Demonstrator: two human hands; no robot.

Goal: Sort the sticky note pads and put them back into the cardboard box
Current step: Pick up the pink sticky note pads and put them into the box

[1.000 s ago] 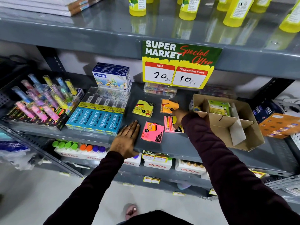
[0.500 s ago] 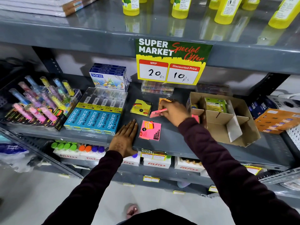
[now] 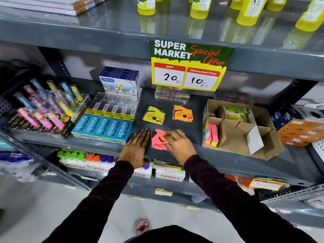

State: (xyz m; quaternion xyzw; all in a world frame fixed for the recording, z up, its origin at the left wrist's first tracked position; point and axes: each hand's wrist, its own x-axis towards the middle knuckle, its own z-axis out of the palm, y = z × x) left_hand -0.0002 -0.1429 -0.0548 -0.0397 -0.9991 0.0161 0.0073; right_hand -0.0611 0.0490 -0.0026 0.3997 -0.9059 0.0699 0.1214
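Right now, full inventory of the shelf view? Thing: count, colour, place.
Pink sticky pad: one, pink, shelf front, under right fingers.
Yellow sticky pad: one, yellow, mid shelf.
Orange sticky pad: one, orange, right of the yellow one.
Cardboard box: one, brown, shelf right; pink and multicolour pads in its left compartment, a green pack at the back.
Pencil packs: one row, blue, shelf left.
Crayon boxes: small stack, blue and white, behind the pencils.
Price sign: one, green and yellow, on the upper shelf edge.
Bottles: several, yellow, top shelf.
Left hand: flat on the shelf.
Right hand: fingers on the pink pad.
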